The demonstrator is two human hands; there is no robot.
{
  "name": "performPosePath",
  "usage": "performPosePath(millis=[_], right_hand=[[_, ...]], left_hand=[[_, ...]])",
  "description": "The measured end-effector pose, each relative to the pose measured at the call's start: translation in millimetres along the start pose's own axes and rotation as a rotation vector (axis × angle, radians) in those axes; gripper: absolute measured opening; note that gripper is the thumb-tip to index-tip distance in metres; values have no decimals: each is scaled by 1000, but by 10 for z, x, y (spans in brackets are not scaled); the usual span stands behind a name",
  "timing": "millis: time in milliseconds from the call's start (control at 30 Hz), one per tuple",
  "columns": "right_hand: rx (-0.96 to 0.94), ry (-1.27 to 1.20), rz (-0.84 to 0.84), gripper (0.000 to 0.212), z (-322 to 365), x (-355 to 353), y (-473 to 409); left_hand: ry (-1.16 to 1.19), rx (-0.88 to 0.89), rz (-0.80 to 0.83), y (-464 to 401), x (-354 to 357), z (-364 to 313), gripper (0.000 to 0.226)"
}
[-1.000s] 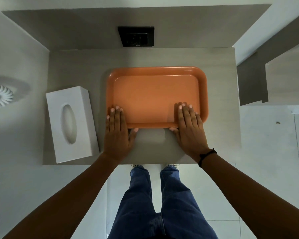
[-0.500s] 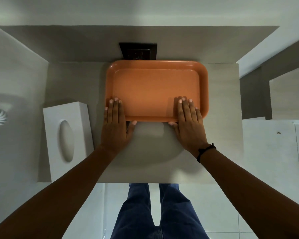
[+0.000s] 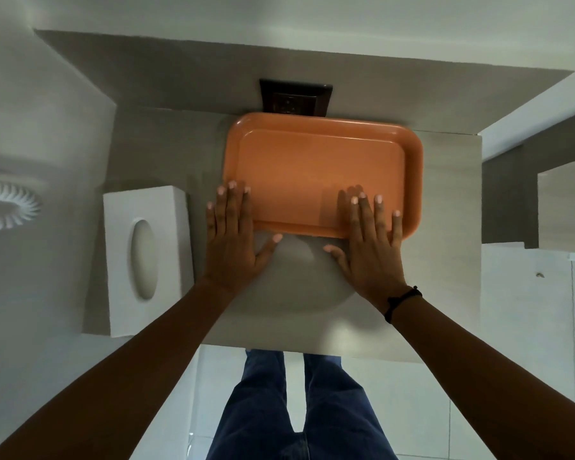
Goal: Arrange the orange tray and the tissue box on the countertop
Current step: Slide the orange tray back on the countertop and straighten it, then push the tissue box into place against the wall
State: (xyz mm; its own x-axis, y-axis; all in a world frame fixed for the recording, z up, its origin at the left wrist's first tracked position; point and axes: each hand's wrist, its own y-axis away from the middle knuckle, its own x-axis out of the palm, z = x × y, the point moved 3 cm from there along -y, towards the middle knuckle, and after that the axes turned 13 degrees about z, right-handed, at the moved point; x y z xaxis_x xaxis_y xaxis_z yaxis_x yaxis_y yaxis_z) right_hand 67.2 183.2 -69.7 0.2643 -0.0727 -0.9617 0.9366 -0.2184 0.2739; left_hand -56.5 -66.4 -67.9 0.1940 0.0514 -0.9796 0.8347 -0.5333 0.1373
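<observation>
The empty orange tray (image 3: 319, 167) lies flat at the back of the grey countertop (image 3: 445, 260), its far edge against the back wall. My left hand (image 3: 233, 237) lies flat with fingers spread on the tray's near left corner. My right hand (image 3: 369, 240) lies flat on its near right corner, fingers over the rim and thumb on the counter. A white tissue box (image 3: 146, 257) with an oval opening rests on the counter's left side, a little apart from my left hand.
A dark wall socket (image 3: 294, 99) sits on the back wall just behind the tray. White walls close in the counter on the left and right. My legs in blue jeans (image 3: 296, 410) stand below the counter's front edge.
Both hands have slid the tray away from me, from the counter's middle to the back wall. The tissue box has stayed in place.
</observation>
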Motion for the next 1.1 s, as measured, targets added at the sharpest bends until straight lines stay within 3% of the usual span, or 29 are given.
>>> performPosePath(millis=[233, 300, 400, 600, 1100], right_hand=[[-672, 39, 15, 91, 1404, 52, 80], [-769, 44, 72, 86, 1656, 127, 87], [-814, 93, 118, 86, 1832, 242, 40], [-799, 112, 72, 87, 1839, 345, -24], [-786, 45, 61, 86, 1814, 366, -18]], left_hand=[[86, -413, -124, 692, -374, 648, 96], [136, -543, -92, 973, -376, 842, 95], [141, -657, -36, 1235, -314, 995, 97], [106, -663, -29, 1177, -239, 1002, 100], [119, -487, 11, 543, -411, 1389, 103]])
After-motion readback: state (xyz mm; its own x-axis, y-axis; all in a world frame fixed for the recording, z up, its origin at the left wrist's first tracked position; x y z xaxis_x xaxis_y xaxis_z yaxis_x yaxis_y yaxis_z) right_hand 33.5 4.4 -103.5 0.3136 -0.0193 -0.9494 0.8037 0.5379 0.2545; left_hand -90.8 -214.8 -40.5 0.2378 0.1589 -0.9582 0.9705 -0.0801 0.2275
